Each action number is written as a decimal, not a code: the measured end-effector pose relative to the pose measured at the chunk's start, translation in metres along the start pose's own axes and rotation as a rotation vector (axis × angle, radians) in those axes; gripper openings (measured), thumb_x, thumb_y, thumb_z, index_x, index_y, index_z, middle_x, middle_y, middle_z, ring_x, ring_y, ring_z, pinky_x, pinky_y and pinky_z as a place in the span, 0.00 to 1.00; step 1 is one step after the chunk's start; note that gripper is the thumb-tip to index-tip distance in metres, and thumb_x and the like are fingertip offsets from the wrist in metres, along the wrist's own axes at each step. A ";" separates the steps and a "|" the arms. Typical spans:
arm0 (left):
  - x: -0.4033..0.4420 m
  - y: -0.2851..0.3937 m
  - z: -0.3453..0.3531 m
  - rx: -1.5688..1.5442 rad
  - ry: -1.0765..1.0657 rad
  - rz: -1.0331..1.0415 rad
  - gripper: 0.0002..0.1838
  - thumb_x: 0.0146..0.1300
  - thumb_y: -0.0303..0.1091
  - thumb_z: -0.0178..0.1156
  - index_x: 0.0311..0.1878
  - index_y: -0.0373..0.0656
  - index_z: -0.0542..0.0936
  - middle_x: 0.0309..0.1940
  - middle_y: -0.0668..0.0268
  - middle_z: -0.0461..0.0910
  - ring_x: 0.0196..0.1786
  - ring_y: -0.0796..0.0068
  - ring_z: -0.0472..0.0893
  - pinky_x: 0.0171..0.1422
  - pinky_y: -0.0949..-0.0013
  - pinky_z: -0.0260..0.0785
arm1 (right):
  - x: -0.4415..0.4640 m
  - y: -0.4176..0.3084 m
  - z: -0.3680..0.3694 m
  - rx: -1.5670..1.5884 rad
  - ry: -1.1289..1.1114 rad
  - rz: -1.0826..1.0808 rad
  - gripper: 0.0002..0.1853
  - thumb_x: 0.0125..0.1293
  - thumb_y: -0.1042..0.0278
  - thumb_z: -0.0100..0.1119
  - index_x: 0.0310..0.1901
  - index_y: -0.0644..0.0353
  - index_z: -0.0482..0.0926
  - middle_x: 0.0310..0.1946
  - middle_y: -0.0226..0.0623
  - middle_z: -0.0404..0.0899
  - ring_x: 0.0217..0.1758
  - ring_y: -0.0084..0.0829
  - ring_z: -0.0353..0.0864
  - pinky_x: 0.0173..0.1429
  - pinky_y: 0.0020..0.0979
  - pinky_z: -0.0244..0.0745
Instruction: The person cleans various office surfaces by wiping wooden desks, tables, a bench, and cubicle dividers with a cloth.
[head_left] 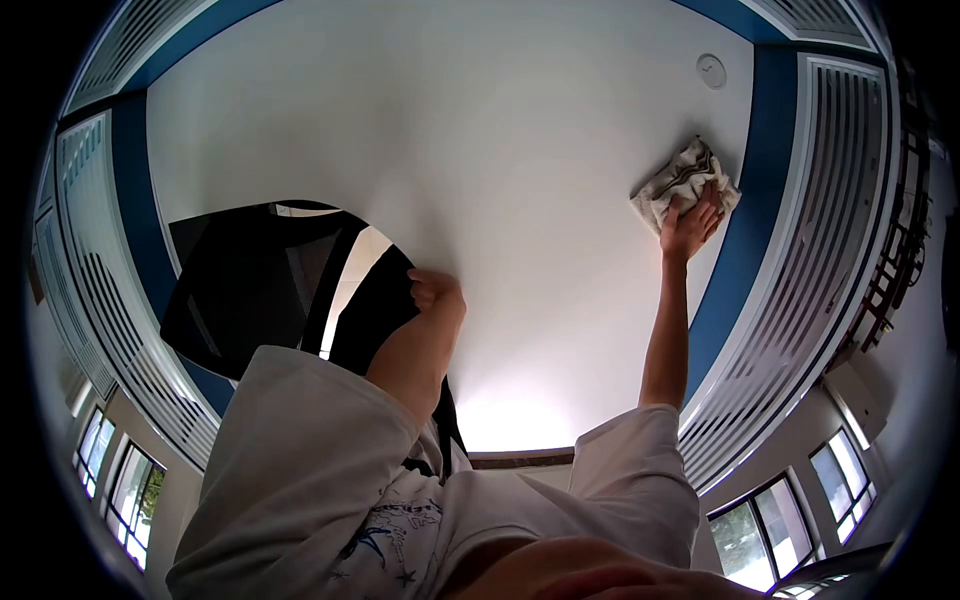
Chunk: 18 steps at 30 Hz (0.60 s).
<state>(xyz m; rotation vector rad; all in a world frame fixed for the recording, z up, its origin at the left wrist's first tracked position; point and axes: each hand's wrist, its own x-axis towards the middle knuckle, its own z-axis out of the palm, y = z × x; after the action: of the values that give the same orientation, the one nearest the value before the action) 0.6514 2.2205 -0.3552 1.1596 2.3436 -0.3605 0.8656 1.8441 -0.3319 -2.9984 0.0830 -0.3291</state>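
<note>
My right hand lies with its fingers spread on a folded, pale cloth with dark stripes. The cloth rests against a large white surface, near its right edge. Over at the left, my left hand is curled, its fingers at the edge of a large black item with glossy dark panels and a pale strip. What exactly its fingers grip is partly hidden.
A blue border frames the white surface, with slatted white panels beyond it. A small round disc is at the upper right. Windows show at the lower right and lower left. A dark rack stands far right.
</note>
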 end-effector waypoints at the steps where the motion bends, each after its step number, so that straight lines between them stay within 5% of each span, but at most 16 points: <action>1: -0.001 -0.001 0.003 0.023 0.012 0.062 0.38 0.79 0.62 0.34 0.61 0.39 0.83 0.58 0.51 0.85 0.62 0.52 0.84 0.68 0.53 0.75 | -0.028 -0.005 -0.006 -0.001 0.007 0.018 0.44 0.76 0.27 0.41 0.81 0.52 0.59 0.80 0.41 0.62 0.85 0.45 0.56 0.86 0.57 0.44; 4: -0.004 0.002 0.005 0.018 0.027 0.094 0.35 0.78 0.59 0.36 0.42 0.44 0.89 0.48 0.55 0.89 0.54 0.54 0.87 0.60 0.52 0.78 | -0.107 -0.027 -0.026 -0.017 -0.029 0.112 0.46 0.76 0.26 0.40 0.81 0.55 0.59 0.81 0.43 0.61 0.86 0.47 0.55 0.86 0.59 0.44; 7: 0.030 -0.019 0.037 0.260 0.044 0.239 0.20 0.79 0.52 0.43 0.38 0.47 0.67 0.24 0.69 0.74 0.38 0.74 0.86 0.45 0.75 0.74 | -0.175 -0.072 -0.047 0.013 -0.076 0.142 0.47 0.76 0.26 0.40 0.82 0.57 0.56 0.83 0.43 0.57 0.87 0.48 0.53 0.87 0.61 0.41; 12: 0.051 -0.040 0.085 0.446 0.384 0.523 0.16 0.80 0.49 0.45 0.49 0.45 0.71 0.31 0.66 0.83 0.38 0.63 0.88 0.51 0.57 0.79 | -0.300 -0.162 -0.077 0.041 -0.169 0.168 0.49 0.76 0.27 0.42 0.83 0.60 0.55 0.84 0.44 0.55 0.87 0.49 0.51 0.87 0.60 0.39; 18: 0.001 -0.010 0.021 0.266 0.073 0.346 0.20 0.78 0.51 0.45 0.58 0.45 0.69 0.45 0.61 0.79 0.49 0.59 0.84 0.59 0.54 0.75 | -0.394 -0.232 -0.088 0.052 -0.246 0.220 0.49 0.76 0.26 0.38 0.83 0.62 0.53 0.85 0.46 0.51 0.89 0.53 0.45 0.87 0.61 0.33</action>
<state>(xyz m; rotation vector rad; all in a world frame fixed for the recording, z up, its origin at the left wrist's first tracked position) 0.6493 2.2062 -0.3731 1.6977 2.1435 -0.5217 0.4721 2.0903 -0.3008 -2.9132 0.3696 0.0588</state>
